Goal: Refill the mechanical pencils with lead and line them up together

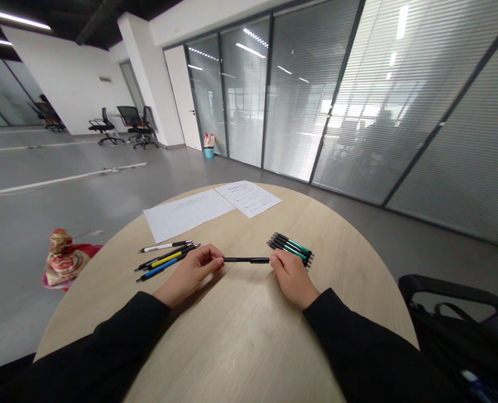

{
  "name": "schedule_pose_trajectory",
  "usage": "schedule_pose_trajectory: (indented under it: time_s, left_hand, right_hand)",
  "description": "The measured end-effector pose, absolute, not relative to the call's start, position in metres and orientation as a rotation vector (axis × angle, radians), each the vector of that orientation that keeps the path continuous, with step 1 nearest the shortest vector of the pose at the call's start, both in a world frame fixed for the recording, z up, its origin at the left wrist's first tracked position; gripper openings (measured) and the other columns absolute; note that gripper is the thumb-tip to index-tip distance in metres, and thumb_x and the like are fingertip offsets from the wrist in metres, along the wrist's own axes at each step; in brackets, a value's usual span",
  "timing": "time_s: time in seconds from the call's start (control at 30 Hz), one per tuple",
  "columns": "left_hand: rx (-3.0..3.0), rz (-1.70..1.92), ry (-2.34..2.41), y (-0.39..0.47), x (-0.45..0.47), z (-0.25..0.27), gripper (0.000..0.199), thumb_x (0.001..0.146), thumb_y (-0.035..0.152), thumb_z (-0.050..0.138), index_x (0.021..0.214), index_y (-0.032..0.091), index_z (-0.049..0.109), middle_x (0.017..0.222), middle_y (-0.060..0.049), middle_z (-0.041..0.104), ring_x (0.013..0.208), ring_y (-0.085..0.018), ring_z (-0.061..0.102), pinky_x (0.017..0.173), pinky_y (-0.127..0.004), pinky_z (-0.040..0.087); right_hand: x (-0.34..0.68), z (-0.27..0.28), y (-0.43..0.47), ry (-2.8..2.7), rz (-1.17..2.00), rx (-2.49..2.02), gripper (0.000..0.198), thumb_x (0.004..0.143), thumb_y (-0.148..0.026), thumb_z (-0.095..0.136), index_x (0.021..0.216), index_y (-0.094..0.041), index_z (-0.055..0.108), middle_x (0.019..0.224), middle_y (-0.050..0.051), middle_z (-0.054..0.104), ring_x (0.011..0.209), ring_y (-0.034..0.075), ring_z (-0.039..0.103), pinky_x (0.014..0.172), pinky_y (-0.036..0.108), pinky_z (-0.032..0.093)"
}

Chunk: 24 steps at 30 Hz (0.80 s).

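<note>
Pinching one end of a black pen (244, 260) each, both hands hold it level just above the table (236, 341) or resting on it; I cannot tell which. The left hand (196, 271) grips the pen's left end between thumb and fingertips, its other fingers curled. The right hand (290, 274) is closed round the right end, thumb toward the left hand, hiding the tip. The hands are a little apart, with most of the pen bare between them.

Just left of the left hand, several more pens lie in a loose fan, their right ends nearest the hand: a white pen (159, 247) farthest out, a yellow pen (165, 259) in the middle and a blue pen (160, 271) nearest the wearer. Right behind the right hand, a row of green pens (294, 245) lies side by side, slanting; the hand covers part of the row, so I cannot give a sure count.

Beyond the left hand lies a wide sheet (186, 215) of paper; a second sheet (251, 198), printed with text, lies beyond the gap between the hands, next to the first. Black sleeves (127, 319) cover both forearms. Well to the right of the right hand, a black chair (454, 288) stands beside the table. Well to the left of the left hand, a red and gold bundle (62, 254) sits low, beyond the table's edge.
</note>
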<state>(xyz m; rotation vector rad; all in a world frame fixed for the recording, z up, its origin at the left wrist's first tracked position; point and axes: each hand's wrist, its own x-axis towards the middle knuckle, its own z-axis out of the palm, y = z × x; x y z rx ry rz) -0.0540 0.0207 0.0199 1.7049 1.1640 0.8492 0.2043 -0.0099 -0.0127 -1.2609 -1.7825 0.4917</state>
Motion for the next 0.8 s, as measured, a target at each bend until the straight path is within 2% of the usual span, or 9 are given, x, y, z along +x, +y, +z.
schedule_pose_trajectory:
  time_s: [0.5, 0.8]
  left_hand:
    - [1.719, 0.829, 1.139, 0.0222, -0.0557, 0.0171, 0.022, 0.083, 0.039, 0.066, 0.083, 0.017, 0.061, 0.072, 0.0, 0.063, 0.068, -0.016, 0.056, 0.066, -0.028, 0.043]
    - [1.743, 0.793, 1.106, 0.0216, -0.055, 0.0167, 0.021, 0.083, 0.037, 0.065, 0.084, 0.017, 0.061, 0.073, 0.0, 0.062, 0.07, -0.016, 0.055, 0.066, -0.028, 0.043]
  right_hand:
    - [0.2045, -0.0133, -0.0121, -1.788, 0.608, -1.286, 0.024, 0.096, -0.027, 0.047, 0.075, -0.019, 0.056, 0.064, -0.002, 0.054, 0.061, 0.013, 0.049, 0.06, 0.026, 0.032]
    - [0.2027, -0.0152, -0.011, -1.857, 0.654, -1.299, 0.013, 0.089, -0.023, 0.058, 0.083, -0.018, 0.068, 0.069, -0.001, 0.062, 0.063, 0.013, 0.053, 0.06, 0.025, 0.035]
